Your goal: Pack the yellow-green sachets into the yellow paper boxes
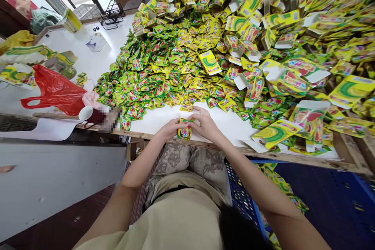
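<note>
We've a small box (184, 129) in our L hand (172, 129); R hand (206, 125) touches it, grip unclear. Nr table edge (310, 159), a loose hold cd drop it.

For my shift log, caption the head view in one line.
Left hand and right hand handle a box at the table edge, before heaped packets and boxes.

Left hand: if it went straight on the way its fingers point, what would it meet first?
The left hand would most likely meet the small yellow-green box, which it seems to touch, then the right hand; depth is unclear in this single view.
</note>
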`<state>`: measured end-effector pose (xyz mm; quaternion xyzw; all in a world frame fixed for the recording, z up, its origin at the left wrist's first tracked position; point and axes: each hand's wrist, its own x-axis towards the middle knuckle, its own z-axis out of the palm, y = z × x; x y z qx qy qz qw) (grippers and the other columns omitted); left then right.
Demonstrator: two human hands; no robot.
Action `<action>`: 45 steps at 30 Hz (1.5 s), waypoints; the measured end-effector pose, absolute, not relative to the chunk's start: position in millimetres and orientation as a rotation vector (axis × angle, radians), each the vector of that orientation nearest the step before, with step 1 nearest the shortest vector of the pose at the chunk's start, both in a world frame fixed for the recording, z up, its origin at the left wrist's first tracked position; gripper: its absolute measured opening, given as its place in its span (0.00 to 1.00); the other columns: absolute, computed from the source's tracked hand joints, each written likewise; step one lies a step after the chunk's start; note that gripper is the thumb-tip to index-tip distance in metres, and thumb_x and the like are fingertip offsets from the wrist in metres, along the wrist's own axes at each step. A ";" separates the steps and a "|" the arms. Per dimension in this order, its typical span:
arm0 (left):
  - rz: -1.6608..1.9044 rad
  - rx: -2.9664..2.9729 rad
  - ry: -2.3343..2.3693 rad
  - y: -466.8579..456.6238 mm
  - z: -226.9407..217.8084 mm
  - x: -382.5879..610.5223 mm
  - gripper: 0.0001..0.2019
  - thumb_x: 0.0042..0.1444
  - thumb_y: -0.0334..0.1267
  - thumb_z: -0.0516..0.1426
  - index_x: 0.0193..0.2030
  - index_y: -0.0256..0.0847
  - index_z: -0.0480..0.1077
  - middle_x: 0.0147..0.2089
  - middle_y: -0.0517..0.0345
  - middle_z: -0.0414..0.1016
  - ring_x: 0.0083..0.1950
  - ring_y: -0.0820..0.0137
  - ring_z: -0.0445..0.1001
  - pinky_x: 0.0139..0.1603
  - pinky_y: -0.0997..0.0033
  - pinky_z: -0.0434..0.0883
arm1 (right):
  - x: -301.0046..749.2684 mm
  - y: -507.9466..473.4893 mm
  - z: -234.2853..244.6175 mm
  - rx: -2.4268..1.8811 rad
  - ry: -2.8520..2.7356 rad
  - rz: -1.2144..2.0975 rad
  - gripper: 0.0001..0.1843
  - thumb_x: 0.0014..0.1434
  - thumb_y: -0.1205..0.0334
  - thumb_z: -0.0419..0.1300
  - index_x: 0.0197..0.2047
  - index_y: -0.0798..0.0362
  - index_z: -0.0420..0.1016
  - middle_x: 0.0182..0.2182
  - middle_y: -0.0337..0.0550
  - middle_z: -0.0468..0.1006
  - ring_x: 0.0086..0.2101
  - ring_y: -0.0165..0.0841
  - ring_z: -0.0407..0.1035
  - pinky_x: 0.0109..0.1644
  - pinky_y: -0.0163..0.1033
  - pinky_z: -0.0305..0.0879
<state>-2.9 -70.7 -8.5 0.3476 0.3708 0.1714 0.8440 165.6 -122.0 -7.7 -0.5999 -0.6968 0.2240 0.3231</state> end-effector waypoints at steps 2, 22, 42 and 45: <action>0.339 0.792 0.758 -73.7 -8.9 -5.6 0.25 0.35 0.33 0.68 0.44 0.35 0.71 0.38 0.56 0.76 0.38 0.71 0.72 0.46 0.69 0.64 | 170.6 -117.7 1.7 -1.571 -1.947 0.668 0.10 0.54 0.60 0.62 0.39 0.54 0.77 0.55 0.56 0.67 0.57 0.46 0.58 0.58 0.50 0.56; 0.308 1.259 0.780 -75.4 -25.3 -12.9 0.27 0.29 0.27 0.66 0.40 0.36 0.64 0.36 0.63 0.68 0.38 0.72 0.66 0.43 0.71 0.64 | 180.4 -82.7 20.1 -1.567 -2.213 1.515 0.16 0.44 0.55 0.67 0.37 0.51 0.80 0.30 0.37 0.80 0.32 0.34 0.69 0.38 0.35 0.63; 0.252 1.551 1.025 -80.2 -28.0 -9.1 0.22 0.35 0.34 0.66 0.41 0.33 0.70 0.35 0.59 0.71 0.34 0.71 0.66 0.37 0.73 0.64 | 184.6 -105.4 11.1 -1.464 -1.962 0.855 0.04 0.53 0.63 0.61 0.33 0.51 0.76 0.43 0.47 0.75 0.52 0.39 0.66 0.55 0.43 0.62; 0.270 1.549 0.975 -80.5 -30.9 -8.8 0.23 0.36 0.34 0.65 0.43 0.33 0.70 0.37 0.59 0.72 0.36 0.71 0.67 0.38 0.72 0.65 | 185.9 -103.7 7.8 -1.531 -1.903 0.922 0.07 0.57 0.62 0.58 0.32 0.51 0.78 0.41 0.47 0.76 0.49 0.38 0.68 0.52 0.41 0.64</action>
